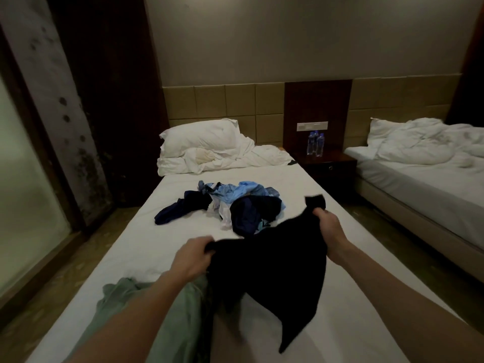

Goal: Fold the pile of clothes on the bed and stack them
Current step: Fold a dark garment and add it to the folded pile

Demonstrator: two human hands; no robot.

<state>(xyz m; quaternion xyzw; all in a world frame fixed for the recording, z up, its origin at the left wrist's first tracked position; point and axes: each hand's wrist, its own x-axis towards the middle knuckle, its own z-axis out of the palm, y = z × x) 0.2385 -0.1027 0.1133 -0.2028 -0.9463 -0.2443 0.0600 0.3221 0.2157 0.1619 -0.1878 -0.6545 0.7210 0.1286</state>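
A black garment (272,268) hangs in the air over the near part of the white bed (136,242). My left hand (192,256) grips its left edge and my right hand (328,230) grips its upper right corner, higher up. The cloth droops between them and its lower tip trails toward me. Behind it, in the middle of the bed, lies the pile of clothes (230,203): dark navy, light blue and white pieces, all crumpled. A pale green garment (157,305) lies on the bed under my left forearm.
A pillow and bunched white bedding (207,148) fill the head of the bed. A dark nightstand (327,163) with water bottles (315,144) stands to the right, then a second bed (419,184). A glass panel (23,195) and curtain are on the left.
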